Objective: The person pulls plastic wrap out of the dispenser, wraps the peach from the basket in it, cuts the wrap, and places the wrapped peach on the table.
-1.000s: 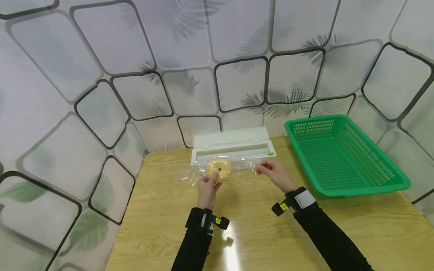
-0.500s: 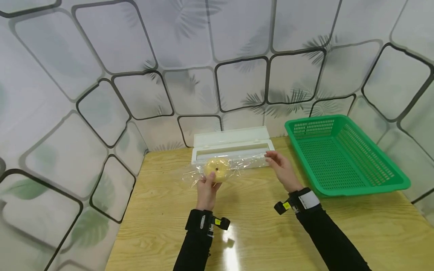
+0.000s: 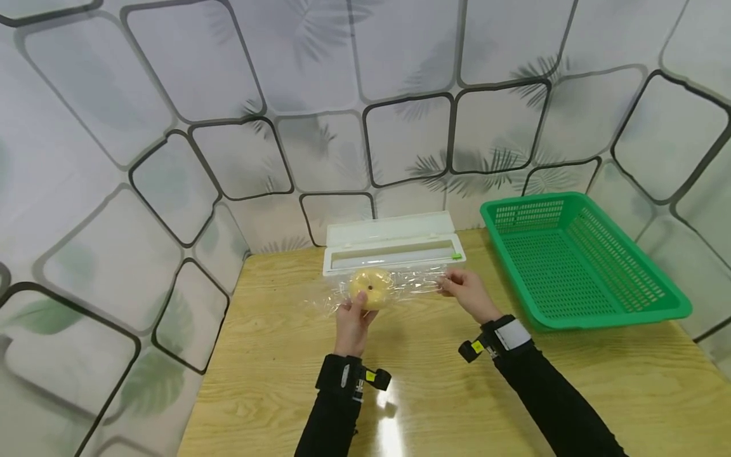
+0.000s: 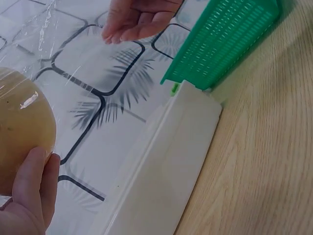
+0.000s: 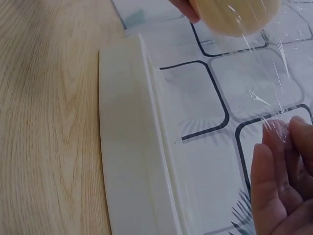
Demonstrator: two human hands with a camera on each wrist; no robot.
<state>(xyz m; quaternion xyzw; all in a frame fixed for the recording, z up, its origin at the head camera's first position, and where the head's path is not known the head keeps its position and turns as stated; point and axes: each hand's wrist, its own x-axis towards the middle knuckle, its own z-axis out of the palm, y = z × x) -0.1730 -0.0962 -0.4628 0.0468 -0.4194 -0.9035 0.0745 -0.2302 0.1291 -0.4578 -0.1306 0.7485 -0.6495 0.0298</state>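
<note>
A round, pale yellow fruit [image 3: 371, 282] with a dark dimple facing up is held in the left hand [image 3: 352, 324], thumb on its near side. Clear cling film [image 3: 414, 279] wraps the fruit and sticks out as loose, crinkled ends on both sides. The right hand [image 3: 468, 295] pinches the right end of the film between thumb and fingertips, as the right wrist view shows the film [image 5: 274, 105] running from the fruit [image 5: 237, 14] to those fingers [image 5: 274, 147]. Both hands are raised in front of a white cling film dispenser [image 3: 394, 264].
The dispenser's lid [image 3: 391, 230] stands up at the back, with a film roll [image 3: 394, 259] inside and a green slide cutter [image 3: 456, 256] at its right end. A green perforated basket [image 3: 588, 270] stands right on the wooden table [image 3: 274, 374]. A patterned curtain [image 3: 320, 152] hangs behind.
The right hand moved up and right along the film half a second ago, then came back down and left. The left hand with the fruit shifted slightly.
</note>
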